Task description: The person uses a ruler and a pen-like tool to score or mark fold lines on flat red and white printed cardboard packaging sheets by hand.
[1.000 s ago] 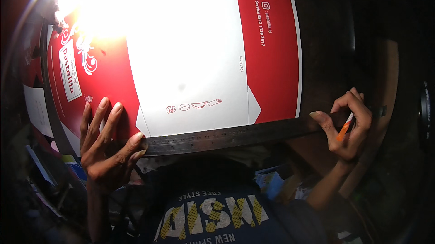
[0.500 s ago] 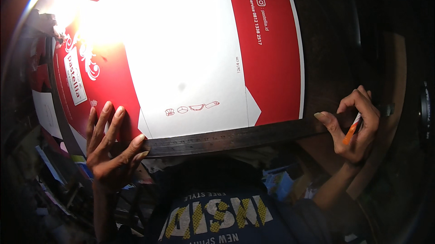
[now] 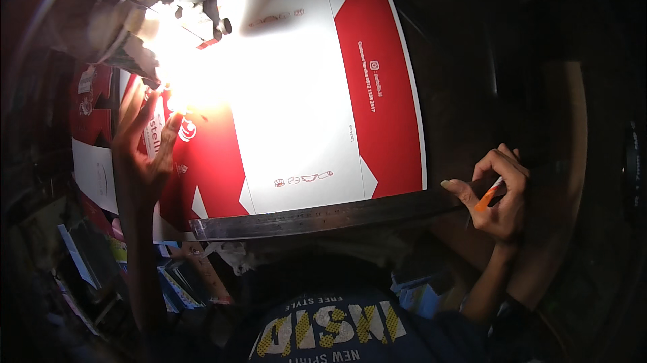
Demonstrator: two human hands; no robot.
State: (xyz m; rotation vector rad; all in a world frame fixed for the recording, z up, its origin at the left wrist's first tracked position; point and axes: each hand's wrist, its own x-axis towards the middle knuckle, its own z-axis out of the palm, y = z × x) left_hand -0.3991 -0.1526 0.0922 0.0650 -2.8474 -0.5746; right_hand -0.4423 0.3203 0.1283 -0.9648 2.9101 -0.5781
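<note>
A large printed sheet (image 3: 296,127) in red and white lies on the dark table, its middle washed out by glare. Along its near edge runs a dark steel ruler (image 3: 290,221). My left hand (image 3: 145,137) reaches over the red left part of the sheet with its fingers stretched apart; its fingertips are partly lost in the bright light. Around a slim orange and white tool (image 3: 488,198) the fingers of my right hand (image 3: 502,194) are curled. That hand is at the ruler's right end, with its thumb pointing left; the tool's tip is hidden.
A bright lamp (image 3: 182,16) stands at the far left, close above the sheet. More red and white printed pieces (image 3: 91,107) lie left of my left hand. Below the table's near edge are stacked bluish items (image 3: 81,255) at the left and a blue bundle (image 3: 418,295).
My left hand has left the ruler's left end and moved farther away over the sheet toward the lamp. My right hand keeps the orange and white tool. The whole view has shifted.
</note>
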